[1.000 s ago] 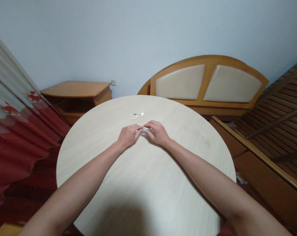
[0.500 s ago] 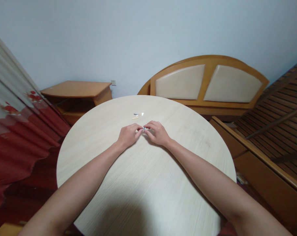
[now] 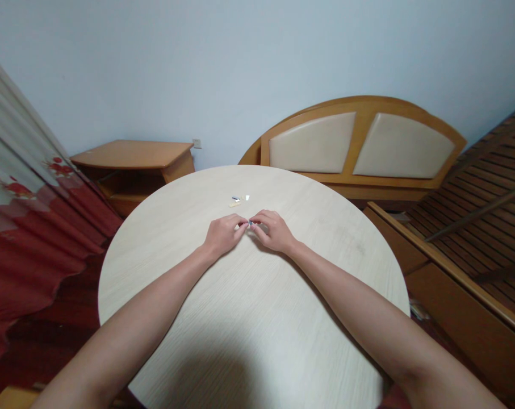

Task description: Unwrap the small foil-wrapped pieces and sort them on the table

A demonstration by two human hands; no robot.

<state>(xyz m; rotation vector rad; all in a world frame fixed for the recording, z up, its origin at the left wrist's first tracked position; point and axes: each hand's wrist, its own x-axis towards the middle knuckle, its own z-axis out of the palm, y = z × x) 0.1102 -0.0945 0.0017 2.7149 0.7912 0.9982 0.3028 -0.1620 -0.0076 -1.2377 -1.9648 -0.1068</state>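
My left hand (image 3: 222, 233) and my right hand (image 3: 273, 230) rest together on a round pale wooden table (image 3: 248, 318), past its middle. Both hands have their fingers curled into a pinch around one tiny bluish-white object (image 3: 249, 223) held between the fingertips. I cannot make out what that object is. Just beyond the hands lie a few small scraps (image 3: 239, 199), white, dark and tan, loose on the tabletop.
A wooden bedside cabinet (image 3: 133, 165) stands behind the table at the left. A padded headboard (image 3: 359, 145) leans on the wall at the back right, with a slatted bed frame (image 3: 474, 227) at the right. A red and white curtain (image 3: 22, 227) hangs at the left.
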